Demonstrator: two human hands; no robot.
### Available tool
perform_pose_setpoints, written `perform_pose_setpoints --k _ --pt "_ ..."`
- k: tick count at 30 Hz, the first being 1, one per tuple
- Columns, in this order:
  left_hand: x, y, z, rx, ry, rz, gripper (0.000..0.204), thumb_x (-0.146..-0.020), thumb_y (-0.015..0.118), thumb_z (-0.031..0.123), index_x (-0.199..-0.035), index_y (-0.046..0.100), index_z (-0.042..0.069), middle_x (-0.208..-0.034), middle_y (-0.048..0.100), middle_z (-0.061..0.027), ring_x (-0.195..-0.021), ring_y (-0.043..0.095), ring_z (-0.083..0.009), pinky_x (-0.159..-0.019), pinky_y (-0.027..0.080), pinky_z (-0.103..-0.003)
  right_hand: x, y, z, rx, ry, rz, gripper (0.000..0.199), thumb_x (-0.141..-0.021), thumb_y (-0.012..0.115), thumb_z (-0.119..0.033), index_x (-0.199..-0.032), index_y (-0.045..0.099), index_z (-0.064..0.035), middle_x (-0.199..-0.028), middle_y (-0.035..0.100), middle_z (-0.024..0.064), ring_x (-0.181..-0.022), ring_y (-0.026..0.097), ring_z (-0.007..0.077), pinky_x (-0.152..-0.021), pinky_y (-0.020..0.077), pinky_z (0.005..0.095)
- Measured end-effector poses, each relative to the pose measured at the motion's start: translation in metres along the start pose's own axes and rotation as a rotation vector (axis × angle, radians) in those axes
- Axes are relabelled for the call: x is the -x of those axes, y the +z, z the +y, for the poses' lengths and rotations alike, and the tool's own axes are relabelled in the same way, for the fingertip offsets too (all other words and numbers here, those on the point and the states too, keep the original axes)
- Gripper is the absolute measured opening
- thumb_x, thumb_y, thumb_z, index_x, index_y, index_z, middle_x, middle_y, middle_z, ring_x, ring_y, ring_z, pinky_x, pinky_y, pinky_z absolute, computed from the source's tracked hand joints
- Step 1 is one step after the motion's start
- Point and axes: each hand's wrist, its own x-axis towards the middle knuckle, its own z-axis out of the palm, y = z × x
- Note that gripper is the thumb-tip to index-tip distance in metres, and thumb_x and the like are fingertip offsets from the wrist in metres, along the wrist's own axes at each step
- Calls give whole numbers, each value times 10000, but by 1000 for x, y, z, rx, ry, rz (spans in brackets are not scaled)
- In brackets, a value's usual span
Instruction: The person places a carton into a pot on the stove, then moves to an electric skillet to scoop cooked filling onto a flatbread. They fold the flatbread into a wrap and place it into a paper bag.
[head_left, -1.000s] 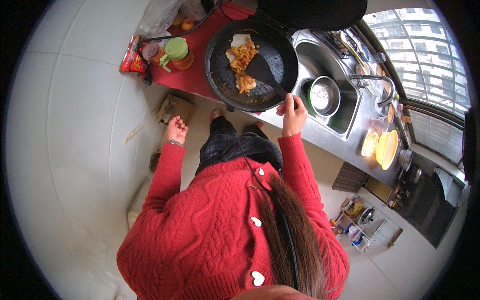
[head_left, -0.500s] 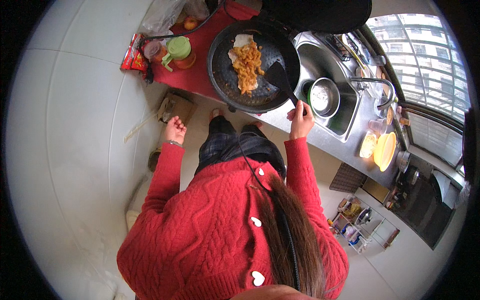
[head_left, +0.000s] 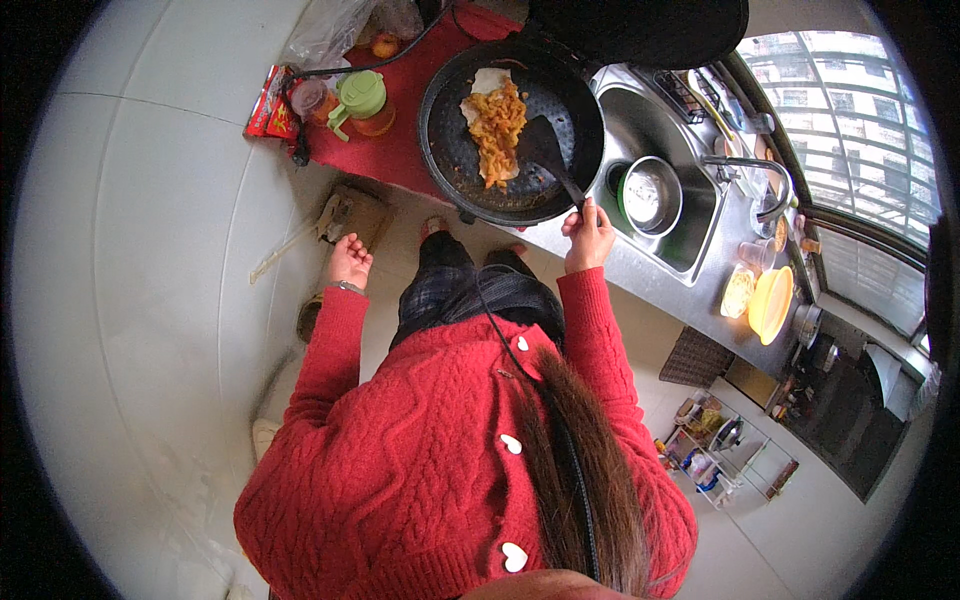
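My right hand (head_left: pixel 590 238) is closed round the handle of a black spatula (head_left: pixel 541 142) at the near right edge of a wide black pan (head_left: pixel 470 203). The spatula's blade lies low in the pan, beside the right edge of the food. That food (head_left: pixel 497 128) is a heap of orange-yellow, scrambled-looking pieces on a pale flat piece, which shows at the far end. Away from the counter, to the left, my left hand (head_left: pixel 350 263) hangs with its fingers curled in and nothing visible in them.
A green-lidded jug (head_left: pixel 361 95), a red packet (head_left: pixel 272 108) and plastic bags (head_left: pixel 325 35) sit on the red-covered counter (head_left: pixel 395 150). Right of the pan, a metal pot (head_left: pixel 650 196) stands in the sink (head_left: pixel 690 235). Beyond are a faucet (head_left: pixel 775 200) and yellow bowl (head_left: pixel 770 305).
My right hand has moved slightly left with the spatula, and the blade has slid left against the food. The left hand is nearly unchanged.
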Motion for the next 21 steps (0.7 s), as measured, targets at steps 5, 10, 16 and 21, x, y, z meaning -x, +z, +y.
perform_pose_setpoints --k 5,10,16,21 --pt "1 1 -3 11 9 -14 114 -875 563 221 -877 577 108 -712 495 11 -618 434 -122 -599 384 -288 12 8 -12 188 -130 -12 261 -932 573 -228 -926 618 30 -573 588 67 -458 545 113 -439 443 238" --pt "0 1 -4 24 -2 -33 117 -880 558 223 -873 575 107 -711 496 8 -618 434 -123 -597 384 -290 27 18 -25 455 -309 -7 240 -927 577 -211 -929 629 23 -551 597 63 -471 570 109 -454 455 234" --pt "-3 -2 -4 16 -5 -25 117 -890 553 227 -880 572 112 -704 493 12 -617 433 -125 -591 383 -292 31 15 -34 519 -398 5 207 -926 573 -179 -926 625 21 -553 599 63 -477 578 105 -457 455 234" --pt "-3 2 -3 -4 -8 -3 105 -879 561 223 -877 570 118 -698 491 17 -607 433 -121 -582 382 -288 25 17 -33 449 -318 -54 217 -926 578 -189 -939 632 20 -569 594 53 -491 576 97 -447 463 239"
